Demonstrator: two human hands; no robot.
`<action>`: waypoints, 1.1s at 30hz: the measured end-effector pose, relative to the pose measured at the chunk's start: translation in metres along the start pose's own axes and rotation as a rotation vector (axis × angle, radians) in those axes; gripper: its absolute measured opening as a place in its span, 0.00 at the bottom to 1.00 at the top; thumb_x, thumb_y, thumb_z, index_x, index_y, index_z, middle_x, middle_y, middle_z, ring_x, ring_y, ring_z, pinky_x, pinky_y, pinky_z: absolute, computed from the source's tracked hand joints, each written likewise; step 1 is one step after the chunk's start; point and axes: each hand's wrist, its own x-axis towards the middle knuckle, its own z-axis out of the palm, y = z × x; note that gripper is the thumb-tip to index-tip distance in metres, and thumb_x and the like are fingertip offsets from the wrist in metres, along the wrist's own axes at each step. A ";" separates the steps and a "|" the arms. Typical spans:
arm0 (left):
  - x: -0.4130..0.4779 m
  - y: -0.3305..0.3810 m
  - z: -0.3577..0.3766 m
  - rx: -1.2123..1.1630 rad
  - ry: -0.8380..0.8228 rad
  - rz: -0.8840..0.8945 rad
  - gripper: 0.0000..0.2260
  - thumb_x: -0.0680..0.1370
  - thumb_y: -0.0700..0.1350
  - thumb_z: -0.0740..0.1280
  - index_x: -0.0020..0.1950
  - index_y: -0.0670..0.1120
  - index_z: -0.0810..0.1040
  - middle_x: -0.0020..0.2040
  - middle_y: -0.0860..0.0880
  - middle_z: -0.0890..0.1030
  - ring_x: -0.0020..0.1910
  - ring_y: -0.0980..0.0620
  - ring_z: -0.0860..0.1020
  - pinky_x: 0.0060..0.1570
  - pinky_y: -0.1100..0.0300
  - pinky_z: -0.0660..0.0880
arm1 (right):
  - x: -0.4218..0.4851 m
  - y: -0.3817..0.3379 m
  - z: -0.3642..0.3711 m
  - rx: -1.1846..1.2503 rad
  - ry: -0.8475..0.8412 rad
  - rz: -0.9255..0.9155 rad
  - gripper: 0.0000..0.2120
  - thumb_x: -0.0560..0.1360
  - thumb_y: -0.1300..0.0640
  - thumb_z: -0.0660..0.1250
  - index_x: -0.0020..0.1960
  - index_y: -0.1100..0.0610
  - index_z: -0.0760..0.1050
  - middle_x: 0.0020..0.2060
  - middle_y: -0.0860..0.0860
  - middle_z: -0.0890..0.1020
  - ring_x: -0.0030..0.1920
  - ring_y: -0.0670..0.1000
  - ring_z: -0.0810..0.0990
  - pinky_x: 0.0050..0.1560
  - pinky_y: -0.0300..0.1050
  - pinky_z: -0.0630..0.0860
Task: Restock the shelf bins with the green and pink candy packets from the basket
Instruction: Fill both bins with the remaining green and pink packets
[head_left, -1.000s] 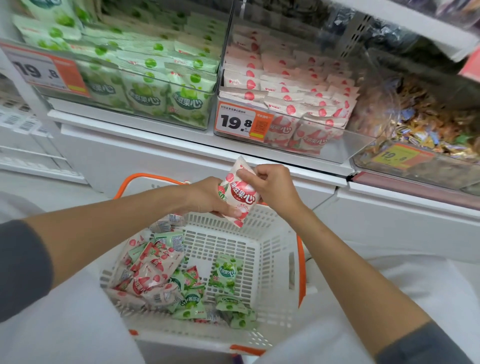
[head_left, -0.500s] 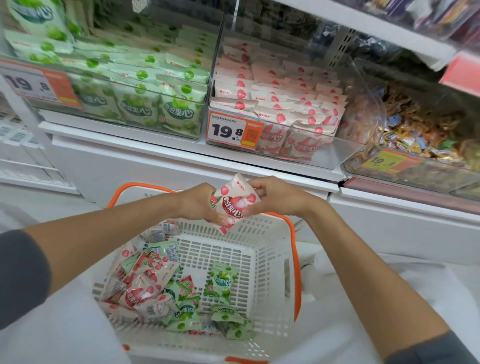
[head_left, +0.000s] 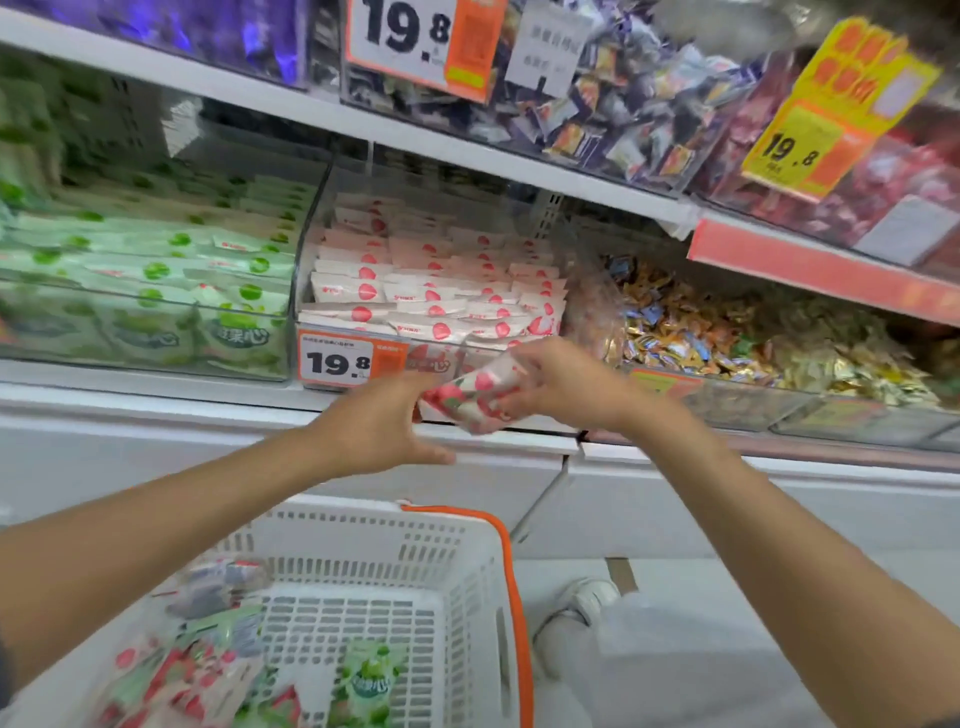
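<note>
A pink candy packet (head_left: 475, 397) is up at the front edge of the clear pink-packet bin (head_left: 310, 244), just right of its 19.8 price tag. My right hand (head_left: 563, 384) grips the packet's right end. My left hand (head_left: 382, 421) lies against its left end with the thumb spread away below. The green-packet bin (head_left: 130, 338) stands left of the pink one and is well filled. Below, the white basket (head_left: 415, 525) with an orange handle holds green packets (head_left: 371, 675) and pink packets (head_left: 192, 680); my left forearm hides part of them.
A bin of mixed gold and blue wrapped candy (head_left: 727, 332) sits right of the pink bin. An upper shelf (head_left: 467, 150) with more bins and price tags overhangs close above. A white shoe (head_left: 587, 597) stands on the floor right of the basket.
Both hands have lifted the pink packet from above the basket up to the front of the pink bin. The view has tilted upward, and the left thumb has come off the packet.
</note>
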 end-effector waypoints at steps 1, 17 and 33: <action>0.010 0.014 -0.011 0.109 0.125 0.055 0.22 0.72 0.54 0.74 0.63 0.52 0.76 0.57 0.55 0.79 0.55 0.52 0.77 0.52 0.55 0.75 | -0.002 0.007 -0.029 -0.051 0.093 0.005 0.10 0.71 0.59 0.74 0.39 0.60 0.74 0.35 0.51 0.78 0.34 0.46 0.75 0.35 0.43 0.69; 0.091 0.008 -0.012 0.792 -0.037 0.236 0.35 0.74 0.64 0.30 0.79 0.57 0.52 0.80 0.52 0.54 0.79 0.51 0.52 0.73 0.49 0.54 | 0.118 0.066 -0.050 -0.677 -0.172 0.152 0.12 0.75 0.65 0.63 0.36 0.56 0.66 0.34 0.51 0.72 0.33 0.51 0.72 0.31 0.42 0.66; 0.093 0.004 -0.007 0.789 -0.031 0.228 0.28 0.79 0.63 0.40 0.79 0.57 0.51 0.79 0.52 0.56 0.79 0.51 0.51 0.75 0.48 0.51 | 0.115 0.068 -0.043 -0.413 0.091 0.238 0.15 0.78 0.56 0.67 0.63 0.60 0.76 0.56 0.57 0.81 0.49 0.56 0.78 0.45 0.43 0.71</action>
